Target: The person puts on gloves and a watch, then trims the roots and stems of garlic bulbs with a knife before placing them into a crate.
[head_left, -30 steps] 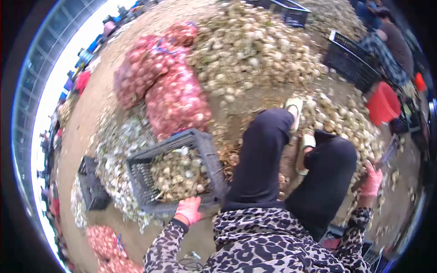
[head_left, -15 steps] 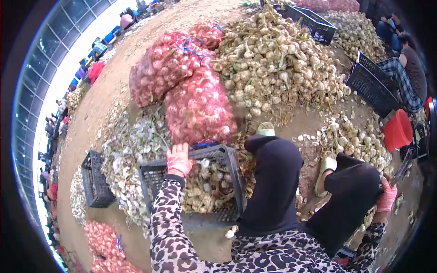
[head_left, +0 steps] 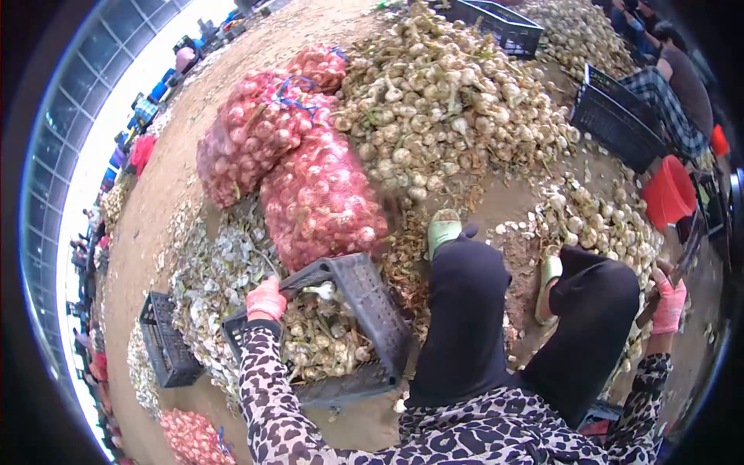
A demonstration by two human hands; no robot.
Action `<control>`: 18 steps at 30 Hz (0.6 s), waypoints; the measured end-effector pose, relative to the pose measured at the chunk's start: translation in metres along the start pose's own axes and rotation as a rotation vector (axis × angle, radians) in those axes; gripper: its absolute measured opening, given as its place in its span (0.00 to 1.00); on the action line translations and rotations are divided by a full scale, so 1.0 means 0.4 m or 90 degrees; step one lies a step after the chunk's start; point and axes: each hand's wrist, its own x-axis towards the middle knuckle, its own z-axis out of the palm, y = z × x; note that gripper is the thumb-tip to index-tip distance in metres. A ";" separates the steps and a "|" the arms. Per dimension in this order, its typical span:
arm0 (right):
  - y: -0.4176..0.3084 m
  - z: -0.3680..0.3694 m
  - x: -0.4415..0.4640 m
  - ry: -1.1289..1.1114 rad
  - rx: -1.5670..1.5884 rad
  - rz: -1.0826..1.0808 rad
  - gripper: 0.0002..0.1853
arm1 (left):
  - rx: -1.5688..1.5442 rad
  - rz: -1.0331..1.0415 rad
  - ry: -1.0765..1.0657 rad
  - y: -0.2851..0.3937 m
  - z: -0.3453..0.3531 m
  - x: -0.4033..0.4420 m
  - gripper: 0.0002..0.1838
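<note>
My left hand [head_left: 266, 298], in a pink glove, grips the far left rim of a black plastic crate [head_left: 372, 310]. Garlic bulbs [head_left: 322, 341] fill much of the crate, which looks tilted. Pink net sacks of garlic [head_left: 325, 201] lie just beyond it. At the right, beside my knee, my right hand [head_left: 668, 301], also gloved in pink, is closed on a dark, long tool [head_left: 691, 246] whose exact form is unclear. Loose garlic [head_left: 601, 221] lies near that hand.
A large garlic heap [head_left: 457, 101] rises ahead. Black crates stand at the left [head_left: 167, 341], top [head_left: 496, 27] and right [head_left: 620, 116]. A red bucket [head_left: 668, 192] is at the right, near a seated person [head_left: 686, 85]. Peelings [head_left: 225, 263] cover ground at the left.
My left hand has gone from the crate's near rim to its far left rim, and the crate has turned and tilted. My right hand stays at the right, still holding the dark tool.
</note>
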 end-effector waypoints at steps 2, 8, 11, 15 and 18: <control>0.013 -0.024 -0.002 0.003 0.002 -0.006 0.20 | 0.000 -0.066 -0.009 0.001 -0.014 0.023 0.17; 0.034 -0.029 -0.058 0.021 0.116 0.078 0.19 | 0.095 -0.100 0.052 0.049 0.080 -0.017 0.32; 0.073 -0.055 -0.070 0.026 0.104 0.033 0.16 | 0.043 -0.018 0.186 0.050 0.071 -0.132 0.38; 0.077 -0.096 -0.060 0.069 0.089 -0.003 0.17 | -0.076 -0.264 0.426 -0.063 0.071 -0.306 0.28; 0.039 -0.116 -0.078 0.051 0.120 0.038 0.17 | 0.080 -0.832 0.397 -0.438 0.416 -0.399 0.20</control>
